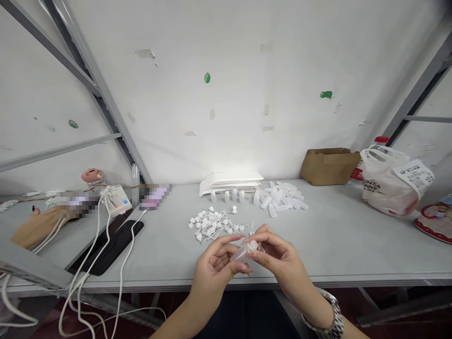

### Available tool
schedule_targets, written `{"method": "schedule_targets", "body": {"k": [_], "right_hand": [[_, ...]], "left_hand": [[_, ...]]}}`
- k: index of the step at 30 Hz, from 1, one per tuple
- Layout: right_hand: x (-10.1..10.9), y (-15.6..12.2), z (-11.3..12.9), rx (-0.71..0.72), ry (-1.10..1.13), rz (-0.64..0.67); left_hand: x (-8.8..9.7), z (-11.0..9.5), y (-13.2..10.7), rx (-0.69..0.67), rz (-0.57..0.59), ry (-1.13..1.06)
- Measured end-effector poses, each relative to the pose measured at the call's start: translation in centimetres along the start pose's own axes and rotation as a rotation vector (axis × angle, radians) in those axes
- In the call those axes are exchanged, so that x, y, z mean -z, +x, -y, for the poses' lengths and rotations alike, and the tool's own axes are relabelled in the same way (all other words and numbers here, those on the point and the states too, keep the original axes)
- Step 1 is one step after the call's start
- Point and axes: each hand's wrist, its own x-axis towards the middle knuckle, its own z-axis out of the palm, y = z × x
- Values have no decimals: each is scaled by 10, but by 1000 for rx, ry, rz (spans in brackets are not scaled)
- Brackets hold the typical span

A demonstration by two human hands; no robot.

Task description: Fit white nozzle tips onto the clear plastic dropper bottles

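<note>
**A:** Where are the person's hands?

**B:** They are together, just over the front of the gray table. The left hand and the right hand both pinch a small clear plastic bottle. It tips to one side. Fingers cover one end, so I can't tell if a cap is on it.

**A:** How much looks done?

**B:** A few small white bottles stand up in a row. Next to them, a big heap of clear bottles lies on their sides. A heap of little white caps with thin stems sits closer to the hands. So only a few stand in the row, and many more lie in the two heaps.

**A:** Is there room to move?

**B:** Yes, lots on the right, where the table is bare for a long way. The table's front edge runs just under the hands, so there is not much room in front. The caps are near the fingers. On the left, a black phone and white cords sit well apart from the hands. A stack of white paper lies at the back, by the wall.
</note>
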Motion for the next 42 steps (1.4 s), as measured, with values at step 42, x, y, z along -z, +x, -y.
{"method": "schedule_targets", "body": {"k": [42], "right_hand": [[-7,-5,-3,-99,142,-41]], "left_hand": [[1,14,10,159,7,-48]]}}
